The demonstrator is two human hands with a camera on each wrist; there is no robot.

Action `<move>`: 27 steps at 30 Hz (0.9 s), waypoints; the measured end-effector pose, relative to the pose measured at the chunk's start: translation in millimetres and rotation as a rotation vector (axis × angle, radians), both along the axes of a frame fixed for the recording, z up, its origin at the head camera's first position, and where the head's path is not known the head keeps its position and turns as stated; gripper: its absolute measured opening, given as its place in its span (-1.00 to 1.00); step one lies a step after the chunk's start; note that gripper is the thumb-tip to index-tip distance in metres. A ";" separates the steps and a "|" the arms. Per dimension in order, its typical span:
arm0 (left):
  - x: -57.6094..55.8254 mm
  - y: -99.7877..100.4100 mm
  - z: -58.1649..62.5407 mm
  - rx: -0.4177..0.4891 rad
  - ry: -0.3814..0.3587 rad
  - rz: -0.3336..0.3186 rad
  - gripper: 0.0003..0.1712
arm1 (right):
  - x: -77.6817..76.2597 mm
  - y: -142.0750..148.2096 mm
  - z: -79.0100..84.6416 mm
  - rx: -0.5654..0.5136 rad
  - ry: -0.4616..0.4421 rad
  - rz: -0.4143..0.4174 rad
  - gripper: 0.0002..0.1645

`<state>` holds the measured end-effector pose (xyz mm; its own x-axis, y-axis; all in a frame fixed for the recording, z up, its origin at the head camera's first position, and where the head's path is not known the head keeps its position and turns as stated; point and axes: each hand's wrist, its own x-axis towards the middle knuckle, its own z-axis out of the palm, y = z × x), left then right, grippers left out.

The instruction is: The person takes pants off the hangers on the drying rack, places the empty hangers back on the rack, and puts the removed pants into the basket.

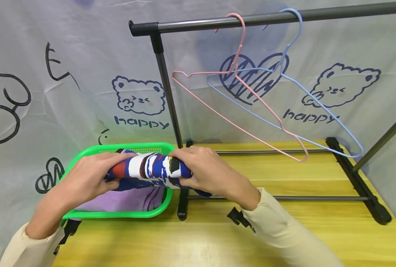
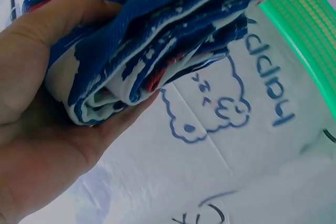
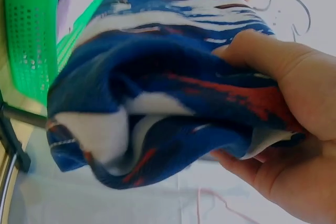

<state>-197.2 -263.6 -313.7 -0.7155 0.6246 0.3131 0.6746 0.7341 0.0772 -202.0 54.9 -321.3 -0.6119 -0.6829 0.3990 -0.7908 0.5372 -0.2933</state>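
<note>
A folded cloth garment (image 1: pixel 151 167), patterned in blue, white, red and black, is held up by both hands over the basket's right part. My left hand (image 1: pixel 89 174) grips its left end, thumb on one side and fingers on the other. At the opposite end my right hand (image 1: pixel 211 172) pinches it the same way. Several stacked layers of the garment (image 2: pixel 157 51) show in the left wrist view. In the right wrist view the garment's (image 3: pixel 157 114) folds gape loosely. Below it, a green plastic basket (image 1: pixel 117 215) has lilac cloth (image 1: pixel 124 200) inside.
Right of the basket stands a dark metal clothes rack (image 1: pixel 198 26) on a yellow wood-grain table (image 1: pixel 198 237). From its bar hang a pink hanger (image 1: pixel 264 139) and a blue hanger (image 1: pixel 318 100). A printed white curtain (image 1: pixel 94 44) hangs behind.
</note>
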 end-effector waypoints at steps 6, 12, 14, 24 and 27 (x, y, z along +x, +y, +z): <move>4.2 -24.9 -0.6 0.035 0.101 0.059 -0.02 | -3.3 -29.0 5.4 0.036 0.017 0.014 -0.33; 3.3 -49.8 -10.4 0.039 0.157 0.123 -0.04 | -12.2 -58.2 -2.1 0.045 0.099 0.035 -0.35; 2.6 -57.1 -15.3 0.043 0.159 0.146 -0.03 | -16.2 -67.6 -6.6 0.057 0.130 0.043 -0.37; -14.3 -84.7 -42.9 0.076 0.218 0.227 -0.09 | -38.1 -105.0 -23.3 0.160 0.300 -0.007 -0.50; -18.7 -91.2 -51.0 0.073 0.215 0.255 -0.11 | -44.7 -116.3 -31.1 0.196 0.356 -0.004 -0.60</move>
